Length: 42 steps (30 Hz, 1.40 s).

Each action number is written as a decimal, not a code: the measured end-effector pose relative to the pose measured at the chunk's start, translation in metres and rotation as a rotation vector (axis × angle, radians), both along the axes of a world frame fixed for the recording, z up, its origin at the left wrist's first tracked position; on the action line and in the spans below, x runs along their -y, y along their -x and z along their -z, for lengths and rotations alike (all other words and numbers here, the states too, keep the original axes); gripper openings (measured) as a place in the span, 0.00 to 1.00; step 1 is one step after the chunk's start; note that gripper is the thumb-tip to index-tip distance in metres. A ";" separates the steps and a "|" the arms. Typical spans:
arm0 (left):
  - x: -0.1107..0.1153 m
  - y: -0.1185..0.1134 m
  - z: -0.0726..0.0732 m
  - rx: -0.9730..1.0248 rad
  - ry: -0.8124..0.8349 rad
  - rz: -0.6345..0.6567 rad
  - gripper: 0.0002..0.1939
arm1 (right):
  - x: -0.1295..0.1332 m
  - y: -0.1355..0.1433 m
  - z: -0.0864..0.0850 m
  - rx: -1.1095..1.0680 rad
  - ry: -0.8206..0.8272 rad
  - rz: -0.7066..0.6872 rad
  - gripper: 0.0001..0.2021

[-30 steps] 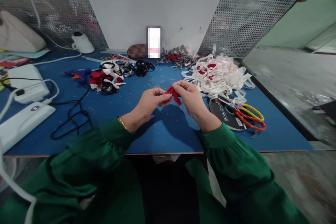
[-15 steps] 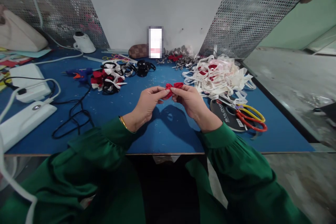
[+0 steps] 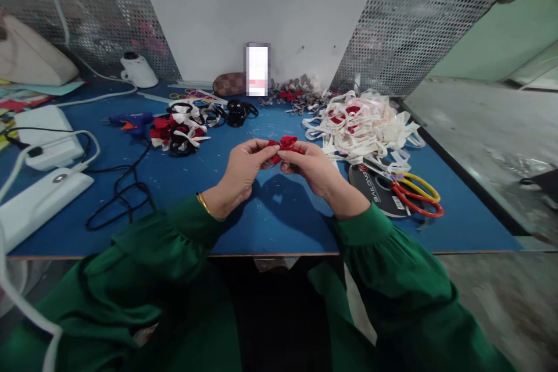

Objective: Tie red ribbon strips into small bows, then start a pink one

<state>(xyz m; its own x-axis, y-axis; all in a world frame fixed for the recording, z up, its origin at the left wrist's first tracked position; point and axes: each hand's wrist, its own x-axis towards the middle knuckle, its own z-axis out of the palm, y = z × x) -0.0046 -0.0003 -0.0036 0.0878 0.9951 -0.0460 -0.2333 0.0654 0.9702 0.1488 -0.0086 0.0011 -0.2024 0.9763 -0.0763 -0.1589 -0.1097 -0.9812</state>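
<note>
A red ribbon bow (image 3: 288,142) is pinched between both hands above the blue table (image 3: 261,226). My left hand (image 3: 246,171) grips its left side with thumb and forefinger. From the right, my right hand (image 3: 316,168) presses the bow's lower part between thumb and fingers, the loops standing up over the fingertips. The fingers cover part of the bow's middle. To the left lies a pile of red, white and black bow hair ties (image 3: 181,128). On the right is a heap of white and cream ribbons (image 3: 366,122).
Scissors (image 3: 416,192) with red and yellow handles lie on a black ribbon spool (image 3: 377,195) at the right. A blue glue gun (image 3: 135,123) and its cord rest left. A phone (image 3: 258,70) leans at the back beside a checked pouch (image 3: 229,84) and small metal clips (image 3: 300,93).
The bow has turned in my fingers, so its loops now stand higher near the right hand. Both hands keep nearly the same place, fingers slightly shifted.
</note>
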 end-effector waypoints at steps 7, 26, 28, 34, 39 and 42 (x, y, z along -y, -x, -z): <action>-0.001 -0.001 0.001 -0.150 -0.201 -0.144 0.08 | 0.002 0.000 -0.002 -0.091 0.097 -0.080 0.09; 0.001 0.000 0.002 0.006 0.082 0.081 0.14 | 0.002 0.005 0.000 0.069 -0.122 0.095 0.09; 0.000 0.000 0.003 0.032 0.094 0.044 0.13 | 0.002 0.005 0.002 0.149 -0.182 0.105 0.08; -0.002 -0.002 0.001 0.077 0.087 -0.035 0.13 | 0.006 0.003 0.003 0.612 -0.492 0.155 0.08; -0.001 -0.002 -0.002 0.103 0.109 -0.055 0.13 | 0.007 0.007 0.003 0.705 -0.471 0.036 0.10; -0.001 -0.001 -0.002 0.109 0.128 -0.025 0.14 | 0.006 0.008 0.005 0.817 -0.504 0.007 0.11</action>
<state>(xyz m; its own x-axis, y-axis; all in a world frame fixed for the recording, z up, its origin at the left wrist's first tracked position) -0.0032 0.0007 -0.0019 0.0745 0.9836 -0.1644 -0.3400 0.1800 0.9230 0.1411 -0.0148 -0.0035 -0.2666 0.9340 0.2378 0.5962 0.3536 -0.7208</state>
